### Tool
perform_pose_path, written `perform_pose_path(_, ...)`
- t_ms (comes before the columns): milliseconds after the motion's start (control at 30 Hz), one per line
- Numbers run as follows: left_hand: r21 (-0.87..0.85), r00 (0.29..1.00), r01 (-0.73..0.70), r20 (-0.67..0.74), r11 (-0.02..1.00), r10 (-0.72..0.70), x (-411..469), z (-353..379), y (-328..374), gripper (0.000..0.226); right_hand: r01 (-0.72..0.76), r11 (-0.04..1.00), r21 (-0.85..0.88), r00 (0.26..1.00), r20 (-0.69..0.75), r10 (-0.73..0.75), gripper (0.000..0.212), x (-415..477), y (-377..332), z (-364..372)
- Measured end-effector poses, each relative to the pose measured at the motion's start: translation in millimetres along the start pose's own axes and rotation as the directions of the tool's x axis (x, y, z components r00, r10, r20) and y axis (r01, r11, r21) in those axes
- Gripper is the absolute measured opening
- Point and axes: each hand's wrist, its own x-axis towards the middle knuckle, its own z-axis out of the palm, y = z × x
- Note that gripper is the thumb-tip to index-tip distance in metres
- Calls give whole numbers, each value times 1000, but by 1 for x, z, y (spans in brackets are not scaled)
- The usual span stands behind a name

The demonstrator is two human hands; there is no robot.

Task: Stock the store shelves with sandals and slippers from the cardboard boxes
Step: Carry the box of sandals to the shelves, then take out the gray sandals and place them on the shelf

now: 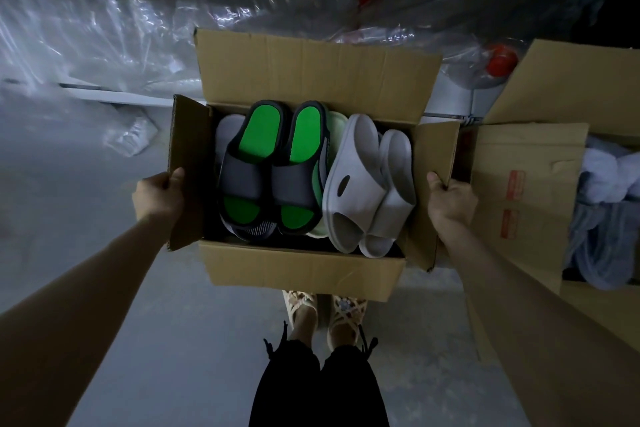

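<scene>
Gripping the open brown cardboard box [304,267] of green-and-grey slides [266,170] by both side flaps — left hand [160,198], right hand [450,203], fingers clamped — carrying step; next, likely a level haul to the shelves.

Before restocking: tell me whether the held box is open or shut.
Open. The four flaps of the box are folded out, the left hand and right hand grip the side flaps, and slippers show inside.
</scene>
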Motion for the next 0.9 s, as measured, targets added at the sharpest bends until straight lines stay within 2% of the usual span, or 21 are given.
perform_pose_path(267,-9,999,12,36,1000,-12,2,-1,-6,40,26,998,-62,999,27,-25,38,-1,3,-1)
perform_pose_path(433,52,999,-39,12,998,39,-4,-9,1,33,87,986,-145,994,83,-76,35,-5,1,-18)
perform_pose_path(533,104,995,-99,23,990,97,-13,-21,7,32,136,963,-233,989,96,-116,21,-14,0,-34)
perform_pose_path(633,201,980,-197,78,960,184,-29,-34,18,36,170,947,-273,980,145,-134,21,-26,-4,-52)
perform_pose_path(767,301,937,-336,207,893,283,-61,-44,44,37,215,918,-333,962,236,-139,43,-42,-21,-78)
perform_pose_path(900,308,842,-500,393,809,370,-91,-46,80,40,233,933,-274,929,348,-129,48,-51,-44,-100)
